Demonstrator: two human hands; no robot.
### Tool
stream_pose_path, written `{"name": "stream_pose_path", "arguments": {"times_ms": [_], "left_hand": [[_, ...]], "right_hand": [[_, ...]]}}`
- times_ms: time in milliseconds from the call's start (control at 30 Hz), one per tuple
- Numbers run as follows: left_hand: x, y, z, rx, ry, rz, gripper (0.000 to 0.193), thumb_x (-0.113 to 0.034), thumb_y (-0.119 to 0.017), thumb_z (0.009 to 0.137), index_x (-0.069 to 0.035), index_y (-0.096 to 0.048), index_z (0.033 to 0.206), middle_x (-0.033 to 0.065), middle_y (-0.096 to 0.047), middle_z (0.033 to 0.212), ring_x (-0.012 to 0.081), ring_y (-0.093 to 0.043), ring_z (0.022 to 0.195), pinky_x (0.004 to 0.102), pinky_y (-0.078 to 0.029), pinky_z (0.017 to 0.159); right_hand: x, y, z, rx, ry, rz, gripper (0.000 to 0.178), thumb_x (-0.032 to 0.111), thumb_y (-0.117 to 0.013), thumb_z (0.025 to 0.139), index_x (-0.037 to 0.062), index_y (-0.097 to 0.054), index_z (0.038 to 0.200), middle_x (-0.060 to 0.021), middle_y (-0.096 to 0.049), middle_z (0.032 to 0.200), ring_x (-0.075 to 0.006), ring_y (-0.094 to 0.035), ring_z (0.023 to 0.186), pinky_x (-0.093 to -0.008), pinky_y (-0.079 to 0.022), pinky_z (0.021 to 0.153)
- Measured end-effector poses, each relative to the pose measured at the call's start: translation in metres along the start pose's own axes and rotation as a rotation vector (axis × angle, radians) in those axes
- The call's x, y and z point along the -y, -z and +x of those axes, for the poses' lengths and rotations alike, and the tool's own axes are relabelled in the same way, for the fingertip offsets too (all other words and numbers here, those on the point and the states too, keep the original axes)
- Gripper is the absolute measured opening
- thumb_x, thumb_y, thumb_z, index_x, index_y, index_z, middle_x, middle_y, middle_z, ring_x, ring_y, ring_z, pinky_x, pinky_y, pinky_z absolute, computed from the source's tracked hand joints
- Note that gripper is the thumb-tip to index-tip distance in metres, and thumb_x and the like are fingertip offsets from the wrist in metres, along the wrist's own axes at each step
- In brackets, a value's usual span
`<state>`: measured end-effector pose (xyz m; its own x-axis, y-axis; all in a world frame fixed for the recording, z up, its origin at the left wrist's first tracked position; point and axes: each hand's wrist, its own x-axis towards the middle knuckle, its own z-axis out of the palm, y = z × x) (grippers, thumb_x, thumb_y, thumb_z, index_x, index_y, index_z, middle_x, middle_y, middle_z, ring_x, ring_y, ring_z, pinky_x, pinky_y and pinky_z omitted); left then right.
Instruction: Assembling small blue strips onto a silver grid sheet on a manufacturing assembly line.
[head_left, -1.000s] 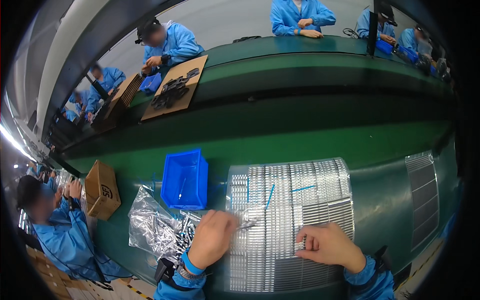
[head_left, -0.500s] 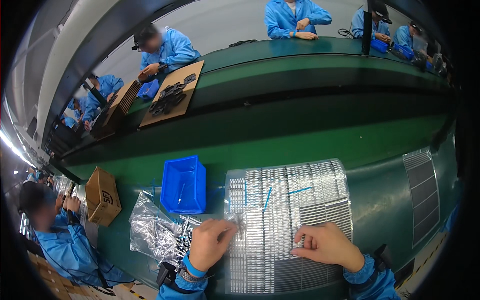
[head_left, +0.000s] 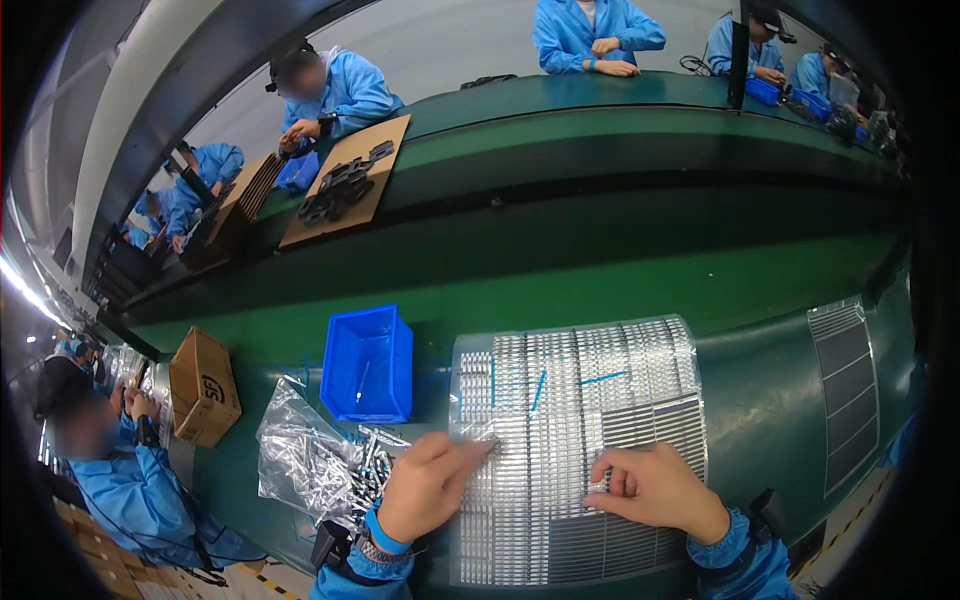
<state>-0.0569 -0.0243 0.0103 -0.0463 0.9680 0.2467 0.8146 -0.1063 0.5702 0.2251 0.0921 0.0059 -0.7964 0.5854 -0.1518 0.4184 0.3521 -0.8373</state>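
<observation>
A clear sheet (head_left: 530, 460) covered with rows of small silvery metal strips lies on the green table before me. Over its left part is my left hand (head_left: 430, 490), its thumb and forefinger pinched together with the tips slightly blurred; what they hold is too small to make out. My right hand (head_left: 655, 490) rests on the sheet's right half with fingers curled in, and anything inside them is hidden. Dark, strip-free areas (head_left: 615, 550) show near and under the right hand. Left of my left wrist, loose silvery strips (head_left: 372, 470) spill from a clear plastic bag (head_left: 300, 455).
A blue bin (head_left: 350, 390) with a thin strip inside stands behind the bag. Further left is a cardboard box (head_left: 205, 390), beside a seated co-worker (head_left: 130, 450). A dark panelled sheet (head_left: 848, 400) lies at the right. Across the bench, co-workers in blue handle parts; black pieces lie on cardboard (head_left: 345, 185).
My left hand has shifted slightly right and up over the sheet, its fingertips further onto the rows. My right hand stays in nearly the same place.
</observation>
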Motion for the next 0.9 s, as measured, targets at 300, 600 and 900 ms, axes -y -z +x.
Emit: {"name": "stream_pose_path", "arguments": {"times_ms": [300,600,900], "left_hand": [[-0.004,0.005,0.005,0.084,0.027,-0.095,0.025,-0.003,-0.079,0.078,-0.009,-0.078,0.103,0.0065,-0.067,0.075,0.0266,-0.063,0.070,0.0368,-0.049,0.065],[0.007,0.023,-0.003,0.169,0.082,-0.121,0.015,-0.008,-0.075,0.086,-0.003,-0.076,0.100,0.0109,-0.077,0.088,0.0256,-0.072,0.076,0.0321,-0.055,0.069],[-0.008,0.005,-0.004,0.250,0.225,-0.456,0.016,-0.006,-0.062,0.098,-0.001,-0.060,0.113,0.0130,-0.078,0.093,0.0134,-0.063,0.063,0.0284,-0.047,0.061]], "right_hand": [[0.001,0.000,0.001,-0.002,-0.008,-0.010,0.027,0.031,-0.080,0.087,0.0096,-0.066,0.095,-0.0025,-0.067,0.062,-0.0182,-0.067,0.053,-0.0301,-0.050,0.049],[-0.003,-0.001,0.002,-0.005,0.014,-0.002,0.026,0.030,-0.080,0.087,0.0103,-0.066,0.095,-0.0024,-0.066,0.061,-0.0186,-0.066,0.053,-0.0309,-0.049,0.049],[0.002,-0.004,0.001,-0.061,0.003,0.033,0.025,0.027,-0.081,0.086,0.0088,-0.066,0.096,-0.0031,-0.068,0.065,-0.0179,-0.068,0.056,-0.0298,-0.052,0.051]]}}
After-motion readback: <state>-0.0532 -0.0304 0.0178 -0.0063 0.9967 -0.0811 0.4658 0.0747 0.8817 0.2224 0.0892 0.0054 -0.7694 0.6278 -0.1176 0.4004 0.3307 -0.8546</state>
